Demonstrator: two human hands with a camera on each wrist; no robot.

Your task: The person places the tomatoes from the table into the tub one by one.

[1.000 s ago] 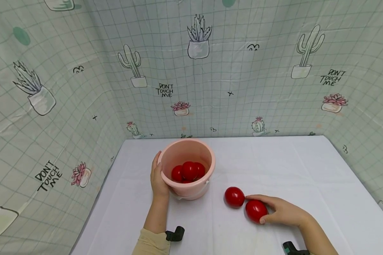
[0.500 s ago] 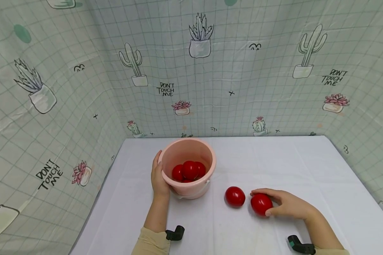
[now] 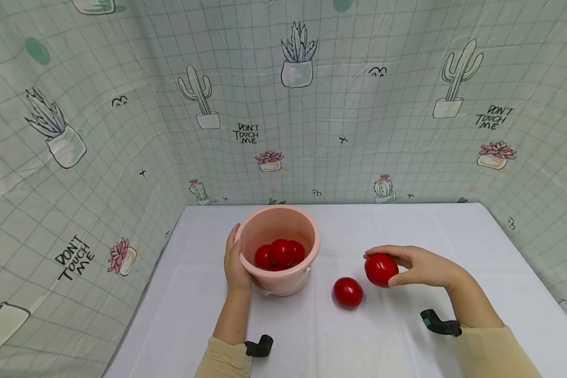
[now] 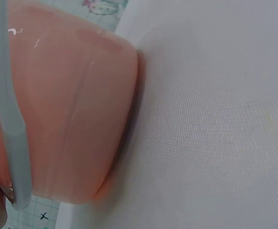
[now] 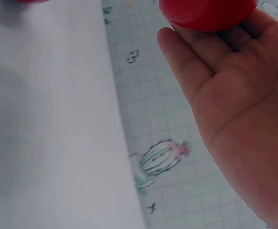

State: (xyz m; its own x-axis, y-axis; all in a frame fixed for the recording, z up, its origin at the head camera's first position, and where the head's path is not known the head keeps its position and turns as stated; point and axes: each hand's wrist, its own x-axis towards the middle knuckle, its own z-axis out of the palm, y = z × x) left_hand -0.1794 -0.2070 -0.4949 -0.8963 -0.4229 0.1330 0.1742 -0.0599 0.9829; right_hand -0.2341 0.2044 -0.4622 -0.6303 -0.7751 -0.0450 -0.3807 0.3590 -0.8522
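Note:
A pink bucket (image 3: 283,283) stands on the white table, tilted slightly, with several glossy red balls (image 3: 281,253) inside. My left hand (image 3: 237,268) holds the bucket's left side just under the rim. In the left wrist view, the bucket's wall (image 4: 77,105) and its pale handle (image 4: 10,109) fill the left part. My right hand (image 3: 425,266) grips a slightly oval red ball (image 3: 380,270) between fingers and thumb, raised above the table. The right wrist view shows that ball (image 5: 208,12) at the top, partly cut off. Another red ball (image 3: 347,292) lies on the table between bucket and right hand.
The white table (image 3: 406,226) ends at a grid-patterned cloth backdrop (image 3: 340,110) with cactus drawings, behind it and along both sides. Black wrist devices show near the left sleeve (image 3: 224,358) and the right sleeve (image 3: 493,352).
My right hand has lifted its red ball off the table, first shifting right, then moving up and away from me. Left hand, bucket and the other table ball stay put.

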